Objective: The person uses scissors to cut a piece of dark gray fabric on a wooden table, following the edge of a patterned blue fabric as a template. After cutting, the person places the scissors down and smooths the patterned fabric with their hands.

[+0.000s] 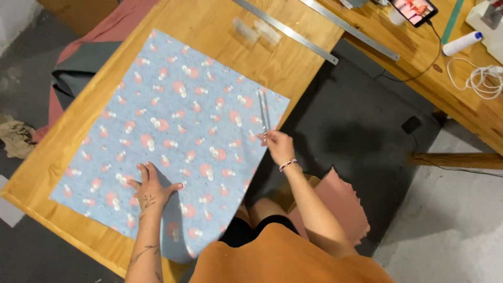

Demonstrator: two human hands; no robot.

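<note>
a: where's the fabric (173, 131)?

b: spread flat on the table (220, 21), a blue piece with pink spots. its near edge spills over the table's front edge toward the person's lap.

a: and the hands?

b: left hand (149, 186) lies open, palm down, fingers spread, pressing the fabric near its lower part. right hand (277, 147) is closed round the handles of the scissors (263, 112), blades pointing away along the fabric's right edge.

a: what could go wrong, you think?

b: the left hand pins only one spot, well apart from the blades. i'd guess the fabric could creep or bunch by the scissors, and a cut would wander. the hanging part may also drag the sheet toward the lap.

a: anything else?

b: the right edge sits just at the table's side, so there's little support under it there. it could sag.

a: what can't you make out?

b: whether the blades are open or together, or already in the fabric: too thin to tell. the right fingers are hidden behind the hand. the two rulers (285, 31) run out of frame at the top, and the phone (414, 10) is cut off too.
</note>
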